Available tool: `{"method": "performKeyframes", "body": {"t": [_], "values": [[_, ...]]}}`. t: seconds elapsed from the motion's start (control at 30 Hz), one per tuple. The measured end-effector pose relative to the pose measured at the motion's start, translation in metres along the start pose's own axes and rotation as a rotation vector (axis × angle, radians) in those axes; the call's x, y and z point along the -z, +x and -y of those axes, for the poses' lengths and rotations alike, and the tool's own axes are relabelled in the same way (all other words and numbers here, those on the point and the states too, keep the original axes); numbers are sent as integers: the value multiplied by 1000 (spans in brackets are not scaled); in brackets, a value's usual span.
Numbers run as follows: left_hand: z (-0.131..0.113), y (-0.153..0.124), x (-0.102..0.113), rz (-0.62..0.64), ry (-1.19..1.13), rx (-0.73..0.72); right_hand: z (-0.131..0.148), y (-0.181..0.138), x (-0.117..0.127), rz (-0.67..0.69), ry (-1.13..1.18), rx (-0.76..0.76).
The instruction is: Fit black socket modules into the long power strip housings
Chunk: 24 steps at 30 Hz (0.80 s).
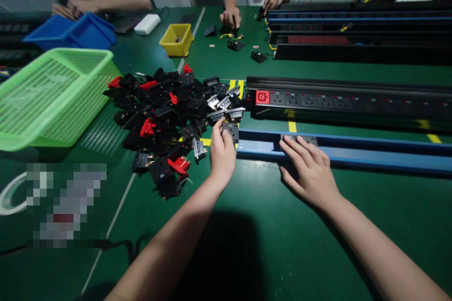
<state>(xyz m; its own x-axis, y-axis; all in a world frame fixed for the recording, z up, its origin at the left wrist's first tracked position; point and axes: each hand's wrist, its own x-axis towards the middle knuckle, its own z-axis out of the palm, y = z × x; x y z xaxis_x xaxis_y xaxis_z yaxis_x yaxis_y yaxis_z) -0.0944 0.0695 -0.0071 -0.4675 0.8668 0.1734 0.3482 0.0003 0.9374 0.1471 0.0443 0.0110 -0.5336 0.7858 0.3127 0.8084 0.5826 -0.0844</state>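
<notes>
My left hand (223, 155) grips a black socket module (230, 131) just off the left end of a blue metal channel (374, 154). Fingers of my right hand (310, 169) lie stretched over the channel, resting on dark socket modules (310, 139) set inside it; the fingers partly cover them. Left of my left hand spreads a heap of loose black socket modules (162, 113), with several red ones (147, 127) among them. Behind the channel lies a black power strip (353, 101) with a red socket (262, 97) at its left end.
A green mesh basket (93, 77) stands left of the heap, blue bins (70, 30) behind it. A small yellow bin (176, 40) sits farther back. Across the table, a co-worker's hands (231, 18) handle small parts beside stacked long rails (353, 51). Another person sits at the far left.
</notes>
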Motion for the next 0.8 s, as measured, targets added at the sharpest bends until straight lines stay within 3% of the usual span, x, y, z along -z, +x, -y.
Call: {"method": "performKeyframes", "body": {"t": [0.8], "values": [[-5, 1, 8, 11, -1, 113, 0, -1, 0, -13, 7, -4]]}}
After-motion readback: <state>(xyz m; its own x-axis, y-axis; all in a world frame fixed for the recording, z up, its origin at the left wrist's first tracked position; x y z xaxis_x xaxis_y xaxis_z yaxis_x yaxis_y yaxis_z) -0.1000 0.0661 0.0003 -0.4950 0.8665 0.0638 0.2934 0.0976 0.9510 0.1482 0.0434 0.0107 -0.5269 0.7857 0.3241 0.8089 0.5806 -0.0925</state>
